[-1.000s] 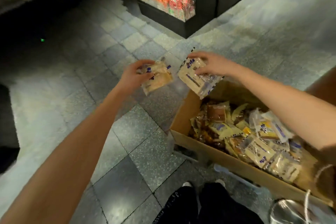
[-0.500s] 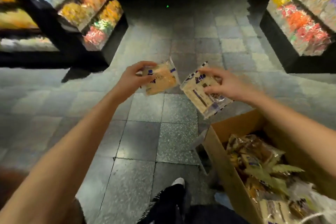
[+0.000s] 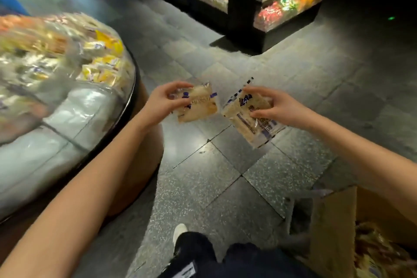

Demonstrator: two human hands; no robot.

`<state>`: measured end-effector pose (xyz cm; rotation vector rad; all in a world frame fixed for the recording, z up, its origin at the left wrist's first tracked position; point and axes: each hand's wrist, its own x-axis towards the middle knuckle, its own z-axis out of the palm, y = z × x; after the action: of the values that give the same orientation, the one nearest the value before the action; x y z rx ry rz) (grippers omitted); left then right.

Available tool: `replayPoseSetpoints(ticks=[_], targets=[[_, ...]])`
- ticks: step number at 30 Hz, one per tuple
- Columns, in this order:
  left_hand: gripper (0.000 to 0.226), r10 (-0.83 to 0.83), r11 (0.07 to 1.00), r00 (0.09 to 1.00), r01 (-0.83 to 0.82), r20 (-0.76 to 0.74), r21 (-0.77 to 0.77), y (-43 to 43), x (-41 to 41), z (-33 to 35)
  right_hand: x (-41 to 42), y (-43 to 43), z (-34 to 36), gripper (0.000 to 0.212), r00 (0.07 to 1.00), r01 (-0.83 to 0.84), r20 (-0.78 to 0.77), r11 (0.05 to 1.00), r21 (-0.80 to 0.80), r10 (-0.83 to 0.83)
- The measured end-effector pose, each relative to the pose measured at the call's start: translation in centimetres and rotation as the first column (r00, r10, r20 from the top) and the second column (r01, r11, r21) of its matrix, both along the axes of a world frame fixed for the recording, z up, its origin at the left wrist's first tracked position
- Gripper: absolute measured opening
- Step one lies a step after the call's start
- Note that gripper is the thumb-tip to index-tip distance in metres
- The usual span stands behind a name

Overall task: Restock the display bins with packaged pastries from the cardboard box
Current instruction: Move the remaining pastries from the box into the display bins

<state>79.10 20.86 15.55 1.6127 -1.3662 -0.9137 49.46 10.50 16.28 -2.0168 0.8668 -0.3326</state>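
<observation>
Tiled floor [image 3: 225, 187] open ahead; display bin [image 3: 135, 79] rim close left. My left hand [image 3: 159, 106] grips one pastry pack [image 3: 200, 106], right hand [image 3: 284, 108] a second pack [image 3: 246, 124].

Dark trousers [image 3: 243, 262] with a white patch [image 3: 188, 271], white-toed shoe [image 3: 179, 231], bare forearms [image 3: 94, 198]

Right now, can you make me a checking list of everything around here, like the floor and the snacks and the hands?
Surface: grey tiled floor, shiny in spots.
Job's things: left packet and right packet of pastry; cardboard box lower right with more packets; round display bin at left, blurred, holding packets.
Clutter: nothing seen.
Grips: left hand and right hand each pinch one packet above the floor.
Cables: nothing seen.
Surroundings: dark shelves of bright snacks ahead; person's shoe at bottom.
</observation>
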Motion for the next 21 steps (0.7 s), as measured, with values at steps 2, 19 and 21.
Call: replayPoseSetpoints(ticks=[2, 19, 21], targets=[[0.034, 0.086, 0.996, 0.996, -0.087, -0.036, -0.024, 3.2, 2.8, 0.1, 4.1, 0.9, 0.4, 0.06, 0.997, -0.078, -0.002, 0.997, -0.006, 0.078], [0.035, 0.544, 0.835, 0.837, -0.547, -0.059, -0.058, 29.2, 30.0, 0.5, 40.7, 15.5, -0.2, 0.064, 0.88, -0.446, 0.089, 0.875, -0.187, 0.467], [0.035, 0.581, 0.81, 0.812, -0.584, -0.061, -0.055, 32.1, 32.4, 0.6, 44.1, 17.8, -0.3, 0.066, 0.865, -0.478, 0.053, 0.85, -0.222, 0.499]])
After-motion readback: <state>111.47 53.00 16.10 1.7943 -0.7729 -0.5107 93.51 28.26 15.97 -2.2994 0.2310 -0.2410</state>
